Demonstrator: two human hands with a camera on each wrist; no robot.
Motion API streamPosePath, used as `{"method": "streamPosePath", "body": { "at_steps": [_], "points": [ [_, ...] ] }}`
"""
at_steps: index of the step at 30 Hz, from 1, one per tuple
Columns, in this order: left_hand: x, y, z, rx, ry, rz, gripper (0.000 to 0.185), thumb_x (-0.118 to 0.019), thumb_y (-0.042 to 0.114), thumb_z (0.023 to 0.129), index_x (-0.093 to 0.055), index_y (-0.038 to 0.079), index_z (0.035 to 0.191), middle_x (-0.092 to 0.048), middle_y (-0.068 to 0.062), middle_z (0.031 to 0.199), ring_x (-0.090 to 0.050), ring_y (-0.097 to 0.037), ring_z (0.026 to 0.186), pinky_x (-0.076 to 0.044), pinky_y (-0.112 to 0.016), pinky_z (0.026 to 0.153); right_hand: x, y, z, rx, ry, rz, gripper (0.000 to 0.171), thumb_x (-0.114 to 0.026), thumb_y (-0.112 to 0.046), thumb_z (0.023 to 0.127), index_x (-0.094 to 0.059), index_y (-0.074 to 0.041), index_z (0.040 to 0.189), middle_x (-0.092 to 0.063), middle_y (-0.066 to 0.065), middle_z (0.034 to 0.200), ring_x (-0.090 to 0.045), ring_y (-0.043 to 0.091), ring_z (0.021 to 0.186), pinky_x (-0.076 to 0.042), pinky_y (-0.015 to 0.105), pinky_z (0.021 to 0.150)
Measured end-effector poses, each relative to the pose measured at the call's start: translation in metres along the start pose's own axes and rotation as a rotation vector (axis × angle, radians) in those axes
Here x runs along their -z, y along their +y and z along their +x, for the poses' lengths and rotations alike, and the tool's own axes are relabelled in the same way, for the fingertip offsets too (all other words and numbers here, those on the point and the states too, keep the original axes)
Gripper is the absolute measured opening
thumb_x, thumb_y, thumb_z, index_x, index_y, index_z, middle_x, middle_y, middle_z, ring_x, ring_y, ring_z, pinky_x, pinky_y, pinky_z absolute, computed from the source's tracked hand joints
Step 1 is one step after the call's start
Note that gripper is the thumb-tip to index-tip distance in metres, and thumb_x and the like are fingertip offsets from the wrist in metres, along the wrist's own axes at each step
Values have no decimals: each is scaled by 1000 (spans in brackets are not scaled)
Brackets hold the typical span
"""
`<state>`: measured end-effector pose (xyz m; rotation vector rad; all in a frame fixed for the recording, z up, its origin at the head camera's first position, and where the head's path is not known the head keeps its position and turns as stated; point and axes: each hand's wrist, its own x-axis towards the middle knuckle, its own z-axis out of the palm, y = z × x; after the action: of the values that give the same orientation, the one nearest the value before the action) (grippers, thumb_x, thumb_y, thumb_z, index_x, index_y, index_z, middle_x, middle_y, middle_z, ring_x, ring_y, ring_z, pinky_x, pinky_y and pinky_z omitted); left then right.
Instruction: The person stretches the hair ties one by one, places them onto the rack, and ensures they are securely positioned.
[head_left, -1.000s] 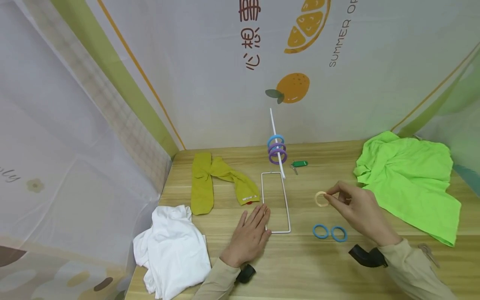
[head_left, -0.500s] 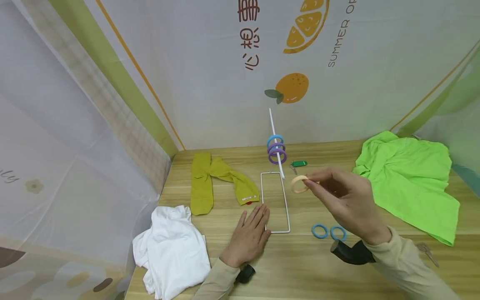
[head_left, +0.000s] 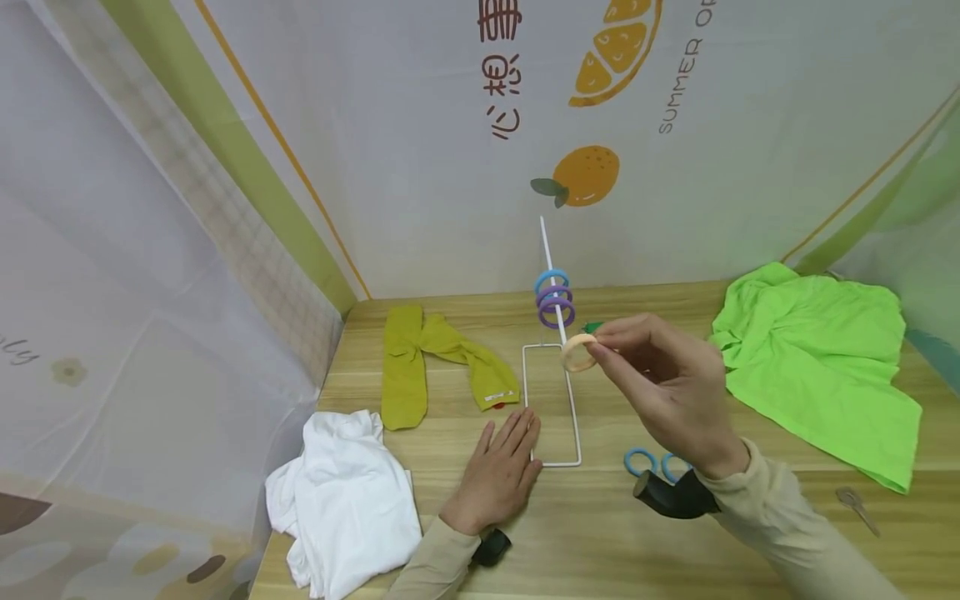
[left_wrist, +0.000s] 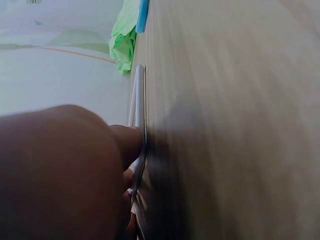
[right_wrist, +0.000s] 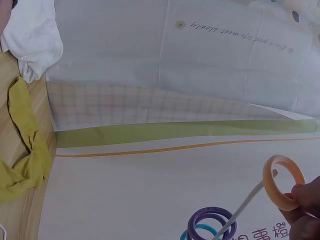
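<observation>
Near edge of the table: my left hand lies flat, fingers straight, fingertips pressing the near-left corner of the white wire base; left wrist cam shows fingers right on the wire. 1 white cloth bunched at the near-left corner, just beside that hand. 2 blue rings lie flat on the table right of the base, partly hidden behind my right wrist. 1 key near the near-right corner.

Mid table: my right hand is raised, thumb + fingers pinching 1 orange ring, held up just right of the white rod, below its tip, not on it. Right wrist cam: ring is beside the rod, apart from the stack.

Farther: 3 rings already on the rod, 1 blue ring on top, 2 purple rings under it. 1 green tag peeks out behind my fingers. 1 yellow cloth toward far-left, 1 green cloth filling the far-right corner up to the right edge.

Open room: bare wood strip betw. base and green cloth, and along the near edge betw. my arms. Rod top is free above the stack.
</observation>
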<state>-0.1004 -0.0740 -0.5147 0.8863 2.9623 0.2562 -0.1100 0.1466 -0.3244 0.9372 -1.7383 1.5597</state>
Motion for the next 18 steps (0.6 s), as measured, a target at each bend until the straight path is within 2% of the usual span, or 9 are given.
{"method": "streamPosePath", "body": {
  "at_steps": [6,10,14,18],
  "points": [
    [-1,0,0,7,-12,-3,58,-35,35,112,-28,10,163,-23,-5,172,-20,-22,159,-21,-50,126,-6,6,1,-16,-11,-82,15,-71,19,83,-71,9,95,-75,13,93,-70,2,75,-54,13,60],
    [-3,-1,0,-7,19,-14,57,-37,35,112,-31,9,162,-27,-6,170,-24,-23,158,-23,-52,125,-12,18,0,-44,-5,-95,22,-71,24,79,-72,7,92,-74,18,90,-71,2,75,-56,15,62],
    [-3,-1,-2,-20,53,-29,56,-38,34,112,-34,7,161,-31,-8,169,-27,-25,157,-25,-53,123,-15,30,0,-75,10,-130,19,-72,23,80,-71,6,89,-74,18,90,-69,2,73,-55,14,61],
    [-1,0,-2,-19,53,0,56,-38,34,112,-35,8,161,-31,-7,169,-28,-24,156,-26,-52,123,-16,40,1,-86,28,-187,15,-73,19,82,-71,6,88,-76,18,91,-66,1,69,-52,12,60]
  ]
}}
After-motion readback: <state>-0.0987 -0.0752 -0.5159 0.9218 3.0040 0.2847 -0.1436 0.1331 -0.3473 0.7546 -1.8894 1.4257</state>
